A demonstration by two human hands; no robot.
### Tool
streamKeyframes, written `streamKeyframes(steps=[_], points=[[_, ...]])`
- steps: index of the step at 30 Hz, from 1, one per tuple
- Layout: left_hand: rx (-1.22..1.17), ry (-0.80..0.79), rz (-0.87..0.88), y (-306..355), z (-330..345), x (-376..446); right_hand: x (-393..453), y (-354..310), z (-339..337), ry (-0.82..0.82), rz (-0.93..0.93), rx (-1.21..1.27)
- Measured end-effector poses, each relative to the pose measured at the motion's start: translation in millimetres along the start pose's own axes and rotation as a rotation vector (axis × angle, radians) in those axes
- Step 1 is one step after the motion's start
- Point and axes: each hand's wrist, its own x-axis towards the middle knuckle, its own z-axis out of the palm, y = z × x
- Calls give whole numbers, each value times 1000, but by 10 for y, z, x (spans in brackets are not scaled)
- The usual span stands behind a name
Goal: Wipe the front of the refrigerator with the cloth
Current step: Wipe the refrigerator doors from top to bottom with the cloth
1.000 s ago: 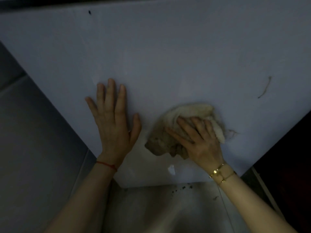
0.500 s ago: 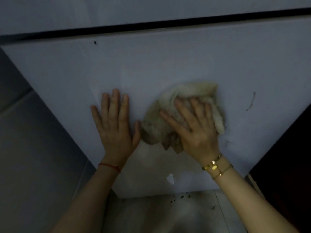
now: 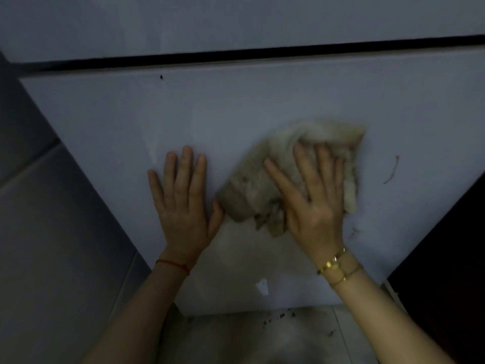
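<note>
The refrigerator front [image 3: 262, 101] is a pale flat door that fills most of the view, with a dark horizontal gap between its upper and lower doors. A crumpled beige cloth [image 3: 252, 187] lies against the lower door. My right hand [image 3: 312, 198] presses flat on the cloth with fingers spread, covering its right half. My left hand [image 3: 183, 195] rests flat and bare on the door just left of the cloth, its thumb almost touching the cloth's edge.
A thin dark thread [image 3: 392, 170] clings to the door right of the cloth, and a small black speck [image 3: 161, 77] sits near the gap. A torn white patch [image 3: 262, 286] marks the door's bottom. Crumbs [image 3: 280, 316] lie on the tiled floor below. Dark furniture [image 3: 451, 258] stands at right.
My right hand has slid the cloth up the door and slightly right. My left hand has stayed flat on the door. The view has tilted up, showing the gap between the doors.
</note>
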Motion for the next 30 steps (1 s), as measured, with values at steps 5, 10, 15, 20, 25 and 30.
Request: streamKeyframes(steps=[5,10,15,20,25,30], points=[[-7,13,-19,19,2,-5,-273,381,-177,-11,211,7],[0,8,-16,21,9,-9,156,544,-272,175,369,48],[7,9,-16,26,1,-2,-315,466,-168,-70,68,-36],[12,14,-9,21,-2,-4,-199,623,-276,31,239,2],[15,-20,-38,34,-6,-4,349,446,-232,88,110,-4],[17,-25,-9,9,-22,-1,-186,417,-100,-131,-282,-134]])
